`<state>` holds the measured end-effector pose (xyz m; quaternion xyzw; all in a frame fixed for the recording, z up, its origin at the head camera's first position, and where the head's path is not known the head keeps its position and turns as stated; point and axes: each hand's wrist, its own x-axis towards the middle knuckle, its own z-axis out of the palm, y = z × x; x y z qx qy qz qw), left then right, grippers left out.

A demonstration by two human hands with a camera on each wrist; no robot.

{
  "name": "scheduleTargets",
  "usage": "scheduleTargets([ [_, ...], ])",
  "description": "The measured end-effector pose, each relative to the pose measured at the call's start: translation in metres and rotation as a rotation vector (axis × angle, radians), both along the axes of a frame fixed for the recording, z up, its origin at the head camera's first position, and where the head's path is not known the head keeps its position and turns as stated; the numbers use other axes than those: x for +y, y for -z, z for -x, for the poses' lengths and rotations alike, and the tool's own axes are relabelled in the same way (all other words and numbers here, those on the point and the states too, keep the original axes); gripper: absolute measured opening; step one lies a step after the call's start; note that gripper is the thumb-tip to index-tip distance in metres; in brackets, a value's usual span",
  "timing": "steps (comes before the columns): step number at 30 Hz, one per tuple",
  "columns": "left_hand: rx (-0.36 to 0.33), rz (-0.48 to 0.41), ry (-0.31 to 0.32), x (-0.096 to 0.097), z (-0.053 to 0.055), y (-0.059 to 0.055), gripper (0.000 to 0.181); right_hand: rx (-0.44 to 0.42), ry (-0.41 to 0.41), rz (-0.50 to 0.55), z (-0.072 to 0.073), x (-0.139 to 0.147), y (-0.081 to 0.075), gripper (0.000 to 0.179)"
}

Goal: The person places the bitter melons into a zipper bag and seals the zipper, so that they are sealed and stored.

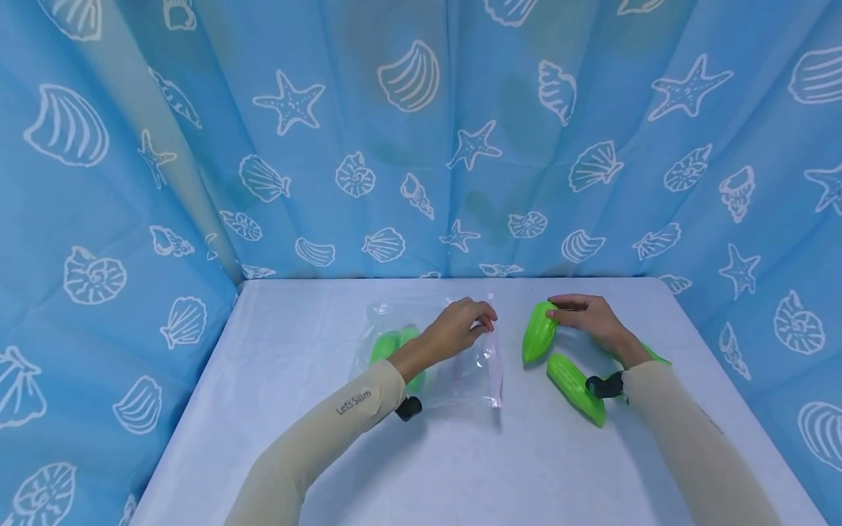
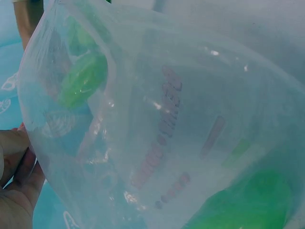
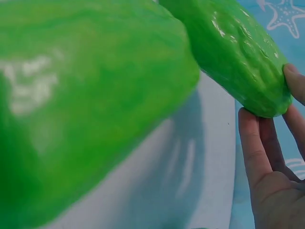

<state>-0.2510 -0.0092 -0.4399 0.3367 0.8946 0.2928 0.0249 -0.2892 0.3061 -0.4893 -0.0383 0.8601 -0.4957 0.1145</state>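
My left hand (image 1: 457, 327) pinches the open edge of a clear plastic zip bag (image 1: 470, 387) with curled fingers. Inside the bag lie two glossy green cucumber-like vegetables (image 1: 384, 345), partly covered by my left forearm in the head view. Faded red print shows on the bag in the left wrist view. To the right of the bag, my right hand (image 1: 588, 320) grips another cucumber-like vegetable (image 1: 539, 334) by its far end, thumb and fingertips around the tip. It tilts, its narrower end toward me.
One more green vegetable (image 1: 571, 387) lies on the white table (image 1: 513, 475) beside my right wrist. Another (image 1: 658, 356) is mostly hidden behind my right forearm. A blue curtain (image 1: 421, 146) with shell and starfish prints surrounds the table's back and sides.
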Motion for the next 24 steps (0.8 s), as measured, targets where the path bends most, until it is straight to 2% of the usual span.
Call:
scheduleTargets([
  [8,-0.002,-0.002,-0.01,0.0,-0.002,0.001,0.024,-0.091,0.001,-0.01,0.002,-0.008,0.014,0.066],
  [13,0.014,-0.007,-0.007,-0.002,-0.004,-0.001,0.024,-0.093,-0.013,0.016,0.001,-0.012,0.02,0.06],
  [18,0.021,-0.007,-0.009,-0.004,-0.003,0.0,0.024,-0.071,-0.044,0.01,-0.002,-0.017,0.019,0.054],
  [24,0.036,-0.008,0.006,-0.004,-0.003,0.001,0.024,-0.093,-0.061,-0.028,-0.003,-0.022,0.016,0.062],
])
